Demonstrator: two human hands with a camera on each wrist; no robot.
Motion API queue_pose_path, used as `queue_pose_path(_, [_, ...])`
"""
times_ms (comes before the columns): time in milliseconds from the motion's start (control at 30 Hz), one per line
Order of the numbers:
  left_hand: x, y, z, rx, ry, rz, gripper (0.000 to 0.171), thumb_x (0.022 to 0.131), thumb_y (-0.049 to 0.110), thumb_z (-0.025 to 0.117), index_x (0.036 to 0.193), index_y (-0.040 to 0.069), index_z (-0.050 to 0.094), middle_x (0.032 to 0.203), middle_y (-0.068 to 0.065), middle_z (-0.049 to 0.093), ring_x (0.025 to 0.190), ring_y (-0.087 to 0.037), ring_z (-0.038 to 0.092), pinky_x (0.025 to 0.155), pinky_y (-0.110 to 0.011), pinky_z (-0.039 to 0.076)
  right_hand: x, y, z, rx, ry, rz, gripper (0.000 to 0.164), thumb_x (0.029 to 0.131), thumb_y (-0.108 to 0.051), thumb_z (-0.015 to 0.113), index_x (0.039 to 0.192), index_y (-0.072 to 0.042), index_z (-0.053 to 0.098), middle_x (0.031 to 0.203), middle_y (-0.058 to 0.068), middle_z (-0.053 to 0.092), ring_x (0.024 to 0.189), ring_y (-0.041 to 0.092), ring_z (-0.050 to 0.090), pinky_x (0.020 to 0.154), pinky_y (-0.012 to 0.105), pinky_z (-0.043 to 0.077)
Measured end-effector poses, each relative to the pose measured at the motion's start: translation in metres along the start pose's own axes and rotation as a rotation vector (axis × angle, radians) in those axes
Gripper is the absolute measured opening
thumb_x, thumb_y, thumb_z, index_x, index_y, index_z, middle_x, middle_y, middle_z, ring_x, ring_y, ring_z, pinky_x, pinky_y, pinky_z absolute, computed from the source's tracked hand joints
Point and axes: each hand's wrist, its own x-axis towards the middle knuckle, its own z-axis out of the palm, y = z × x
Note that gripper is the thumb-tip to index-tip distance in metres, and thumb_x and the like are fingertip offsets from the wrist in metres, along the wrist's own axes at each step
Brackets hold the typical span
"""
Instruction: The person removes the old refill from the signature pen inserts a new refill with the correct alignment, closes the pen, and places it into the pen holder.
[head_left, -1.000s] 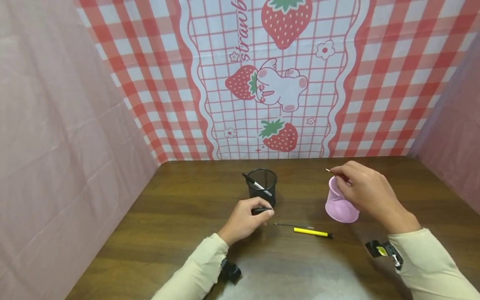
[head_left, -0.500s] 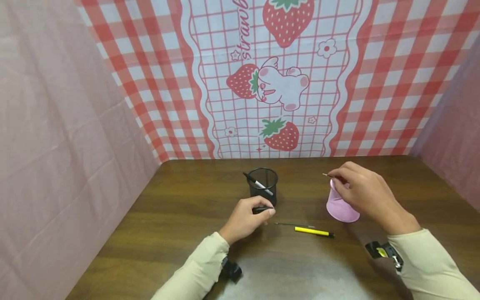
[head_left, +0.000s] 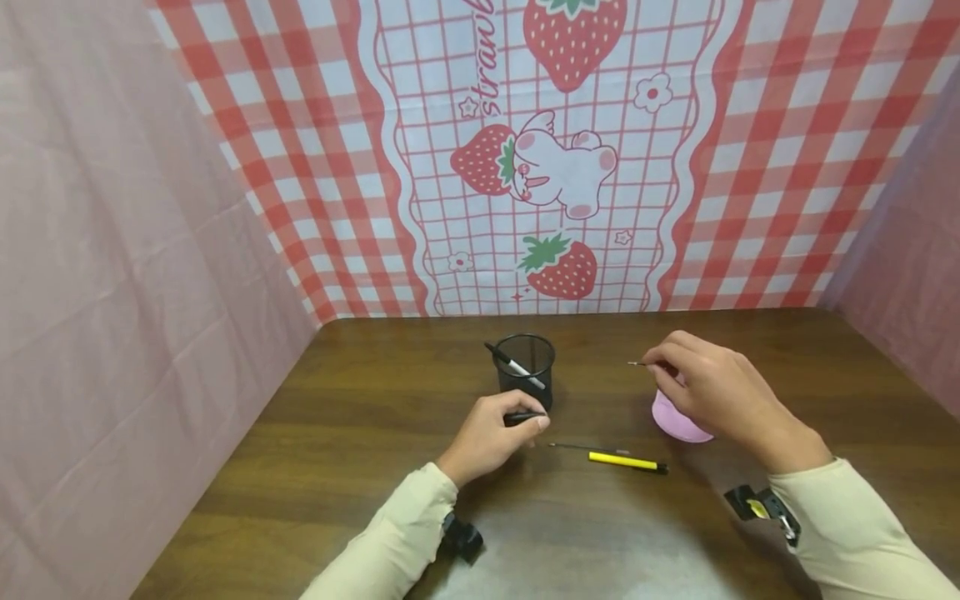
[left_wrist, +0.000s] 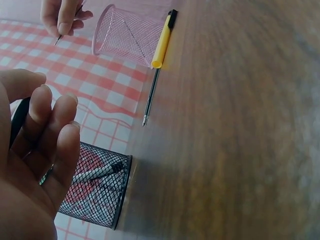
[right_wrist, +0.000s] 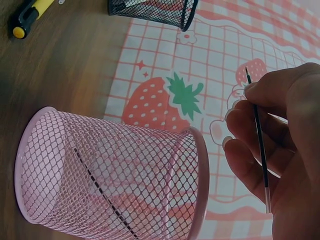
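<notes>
Slid left and slightly lower since the earlier head view, the right hand (head_left: pixel 708 390) now hides more of the pink cup (head_left: pixel 678 419), while the left hand (head_left: pixel 491 437) keeps almost the same place near the centre. Right fingertips pinch a thin dark refill (right_wrist: pixel 261 140), its tip pointing left in the head view. Left fingers curl round a black pen (head_left: pixel 522 417); which end faces the refill is hard to tell.

What matters most is how these two line up: the pen lies left of the refill and lower in the frame, well apart from it, both long axes running roughly across the picture. The right hand is nearer the pink cup, the left just in front of the black cup (head_left: pixel 516 386), where a white-and-black pen (head_left: pixel 519 370) leans. Below and between the hands, another refill (head_left: pixel 588 448) and a yellow pen (head_left: pixel 621 460) rest on the table (head_left: pixel 300 500).
</notes>
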Motion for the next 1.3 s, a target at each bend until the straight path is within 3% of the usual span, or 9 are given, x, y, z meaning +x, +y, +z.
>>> queue_pose_path(300, [-0.001,0.001,0.000,0.006,0.005,0.009,0.006,0.092,0.019,0.073,0.095,0.014,0.072,0.068,0.004,0.065,0.061,-0.014,0.066,0.056,-0.025,0.052,0.000,-0.004,0.003,0.003,-0.034,-0.009,0.019,0.075,-0.007,0.079,0.093,-0.012,0.072,0.085,-0.006,0.063,0.066,0.005,0.054,0.053,0.033,0.050])
queue_pose_path(567, [-0.001,0.002,0.000,-0.014,0.008,0.004,0.006,0.092,0.017,0.074,0.096,0.014,0.072,0.068,0.004,0.066,0.061,-0.015,0.066,0.056,-0.026,0.053,0.004,-0.007,0.009,0.008,-0.031,-0.090,0.015,0.077,-0.008,0.073,0.092,-0.009,0.071,0.084,-0.002,0.064,0.067,0.010,0.055,0.060,0.036,0.051])
queue_pose_path(933, [-0.002,0.000,-0.001,0.009,0.002,0.011,0.004,0.092,0.016,0.074,0.095,0.014,0.072,0.067,0.007,0.065,0.061,-0.009,0.065,0.058,-0.026,0.054,-0.001,-0.017,0.021,0.087,-0.084,-0.069,0.015,0.077,-0.006,0.076,0.091,-0.010,0.071,0.085,-0.005,0.062,0.071,0.007,0.057,0.059,0.031,0.052])
queue_pose_path(1300, [-0.001,0.002,0.000,-0.010,-0.005,0.019,0.005,0.092,0.017,0.074,0.095,0.014,0.072,0.067,0.005,0.066,0.063,-0.025,0.068,0.057,-0.026,0.054,-0.004,-0.026,0.033,0.097,-0.063,-0.097,0.014,0.077,-0.007,0.076,0.088,-0.015,0.070,0.082,-0.008,0.061,0.066,0.004,0.055,0.053,0.029,0.049])
